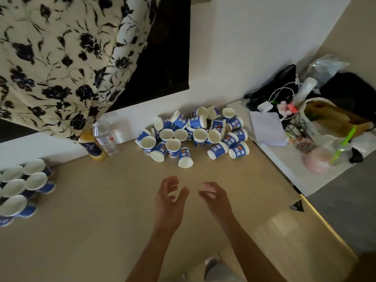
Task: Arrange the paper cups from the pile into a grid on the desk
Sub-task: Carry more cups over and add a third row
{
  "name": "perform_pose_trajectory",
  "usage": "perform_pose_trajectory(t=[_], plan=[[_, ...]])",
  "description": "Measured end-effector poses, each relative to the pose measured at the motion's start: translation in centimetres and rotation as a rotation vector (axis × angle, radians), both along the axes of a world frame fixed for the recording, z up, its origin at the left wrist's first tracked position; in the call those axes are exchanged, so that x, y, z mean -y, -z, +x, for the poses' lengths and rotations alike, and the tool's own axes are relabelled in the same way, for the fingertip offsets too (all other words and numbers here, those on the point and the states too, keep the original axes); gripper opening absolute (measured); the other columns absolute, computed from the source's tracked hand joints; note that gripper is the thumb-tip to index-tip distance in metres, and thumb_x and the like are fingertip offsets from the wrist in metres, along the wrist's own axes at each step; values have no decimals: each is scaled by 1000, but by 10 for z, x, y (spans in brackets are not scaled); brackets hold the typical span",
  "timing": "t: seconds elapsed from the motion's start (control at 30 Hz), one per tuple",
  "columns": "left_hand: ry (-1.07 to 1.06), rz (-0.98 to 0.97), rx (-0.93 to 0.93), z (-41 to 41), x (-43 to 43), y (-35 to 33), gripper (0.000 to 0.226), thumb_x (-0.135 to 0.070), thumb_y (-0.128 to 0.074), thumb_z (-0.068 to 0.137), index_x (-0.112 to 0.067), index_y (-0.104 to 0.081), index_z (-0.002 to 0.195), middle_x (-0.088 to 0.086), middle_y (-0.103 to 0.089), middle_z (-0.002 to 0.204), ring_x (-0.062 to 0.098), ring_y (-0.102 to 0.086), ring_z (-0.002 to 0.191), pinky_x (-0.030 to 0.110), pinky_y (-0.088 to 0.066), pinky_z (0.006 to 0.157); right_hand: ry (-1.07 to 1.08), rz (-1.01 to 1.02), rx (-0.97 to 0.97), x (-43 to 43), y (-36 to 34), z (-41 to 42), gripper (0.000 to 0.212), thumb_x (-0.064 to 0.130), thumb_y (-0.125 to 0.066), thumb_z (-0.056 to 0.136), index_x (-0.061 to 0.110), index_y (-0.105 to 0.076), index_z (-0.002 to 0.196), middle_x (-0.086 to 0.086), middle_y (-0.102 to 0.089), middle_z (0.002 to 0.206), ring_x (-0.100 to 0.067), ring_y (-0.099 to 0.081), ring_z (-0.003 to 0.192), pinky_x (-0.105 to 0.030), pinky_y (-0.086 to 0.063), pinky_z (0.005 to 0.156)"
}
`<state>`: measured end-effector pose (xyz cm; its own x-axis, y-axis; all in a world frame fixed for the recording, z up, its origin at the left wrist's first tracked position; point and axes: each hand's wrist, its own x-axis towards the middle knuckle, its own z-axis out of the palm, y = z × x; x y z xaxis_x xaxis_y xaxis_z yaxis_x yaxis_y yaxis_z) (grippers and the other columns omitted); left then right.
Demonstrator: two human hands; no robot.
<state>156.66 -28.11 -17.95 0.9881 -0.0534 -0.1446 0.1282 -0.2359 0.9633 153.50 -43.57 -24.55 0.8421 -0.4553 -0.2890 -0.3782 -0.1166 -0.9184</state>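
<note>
A pile of blue-and-white paper cups (193,135) lies jumbled against the wall at the back of the beige desk (105,220), some upright and some on their sides. Several more cups (24,186) stand upright in rows at the desk's left edge. My left hand (169,198) and my right hand (213,197) hover side by side over the desk, just in front of the pile. Both have loosely curled fingers and hold nothing. The nearest cup (185,157) lies a short way beyond my left hand.
A clear water bottle (104,137) and a yellow-and-blue bottle (91,147) stand by the wall left of the pile. A floral curtain (61,58) hangs above them. To the right, a white side surface (293,169) carries bags, cables, paper and a drink with a green straw (343,145).
</note>
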Motion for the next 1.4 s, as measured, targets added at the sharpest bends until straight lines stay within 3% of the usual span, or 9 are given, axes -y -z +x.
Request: perform_pose_trajectory(t=[0.2,0.47,0.57,0.7,0.9,1.03,1.13,1.27,1.4], plan=[[-166,50,0,9,15,-4,30,-18,-76,87,-24,-60,112,-13,-67,114,4,-64,103,27,-52,82,-288,-312,-30,24,33,81,34,16,-78,83,11,-65,115,-9,-57,124,-22,-56,116,-19,-37,96],[-333,118,2,9,30,-4,29,-15,-76,86,-23,-62,110,-13,-67,113,4,-64,102,28,-51,81,-831,-965,-187,42,58,159,56,13,-72,84,17,-52,136,-10,-7,167,-31,-19,150,-44,-38,112],[-346,148,-9,3,36,-1,29,-15,-77,86,-23,-62,110,-13,-67,113,4,-64,102,28,-52,82,-900,-1037,-180,46,64,167,61,10,-69,85,15,-46,141,-10,-7,167,-30,-11,153,-46,-32,115],[-363,163,-27,4,45,4,29,-16,-77,86,-23,-62,109,-12,-68,113,5,-65,101,32,-53,81,-877,-1092,-105,57,66,168,71,16,-72,83,11,-39,146,-8,-24,161,-27,-27,147,-43,-35,112],[-293,202,-43,14,63,10,37,-21,-80,83,-25,-60,114,-16,-64,117,8,-62,107,28,-50,83,-698,-783,30,91,44,147,69,31,-79,77,9,-51,137,-6,-54,137,-25,-54,123,-40,-47,101],[-139,372,-9,21,79,18,63,-24,-85,76,-22,-54,130,-11,-58,129,12,-56,117,35,-49,97,-647,-372,-12,117,11,118,46,33,-80,81,16,-65,120,7,-65,112,-8,-64,102,-16,-45,80],[1,439,3,25,99,16,82,-25,-88,71,-20,-46,142,-7,-54,138,14,-51,125,36,-44,105,-701,-229,19,132,-11,101,37,34,-83,80,19,-72,111,11,-70,102,6,-64,91,-8,-44,74],[38,391,72,30,124,13,77,-33,-89,70,-22,-50,135,-10,-63,121,13,-63,107,39,-55,91,-759,-225,47,149,-35,90,34,36,-83,79,22,-73,108,16,-69,99,10,-60,89,-4,-40,75],[1,369,106,35,140,8,68,-32,-90,70,-23,-55,128,-18,-63,107,7,-64,95,16,-50,75,-775,-102,82,174,-48,83,50,29,-83,81,27,-62,126,9,-69,110,2,-65,95,-10,-46,80]])
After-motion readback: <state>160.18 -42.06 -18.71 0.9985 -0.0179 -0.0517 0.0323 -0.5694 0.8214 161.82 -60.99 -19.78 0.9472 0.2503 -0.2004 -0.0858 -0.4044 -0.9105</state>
